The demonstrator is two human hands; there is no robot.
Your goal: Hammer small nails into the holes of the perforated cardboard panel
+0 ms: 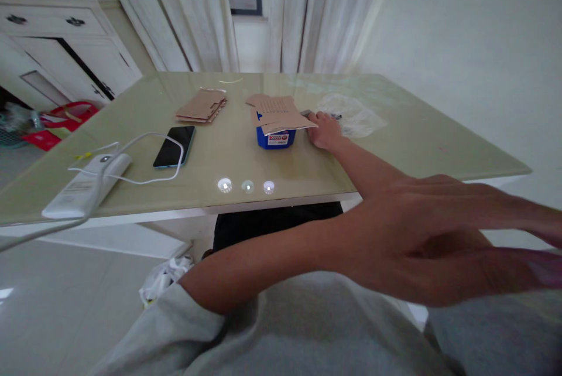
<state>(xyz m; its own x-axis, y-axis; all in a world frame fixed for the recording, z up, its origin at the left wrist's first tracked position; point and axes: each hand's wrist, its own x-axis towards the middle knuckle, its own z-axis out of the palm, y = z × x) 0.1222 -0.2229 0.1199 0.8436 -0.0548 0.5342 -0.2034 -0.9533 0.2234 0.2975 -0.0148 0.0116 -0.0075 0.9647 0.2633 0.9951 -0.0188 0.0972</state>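
My left hand reaches across my body to the far right, large in the foreground. Its fingers are stretched out and apart, holding nothing, and some run out of view. Behind it, my right hand rests over the table beside a flat cardboard piece. Its fingers are closed around a small grey object at the cardboard's right edge, too small to name. The cardboard lies on top of a blue container with a white and red label, hiding its upper side. A crumpled clear plastic bag lies right of my right hand.
Folded cardboard pieces lie at the table's back left. A dark phone and a white power strip with a white cable are at the left. The glossy table has its front edge before me.
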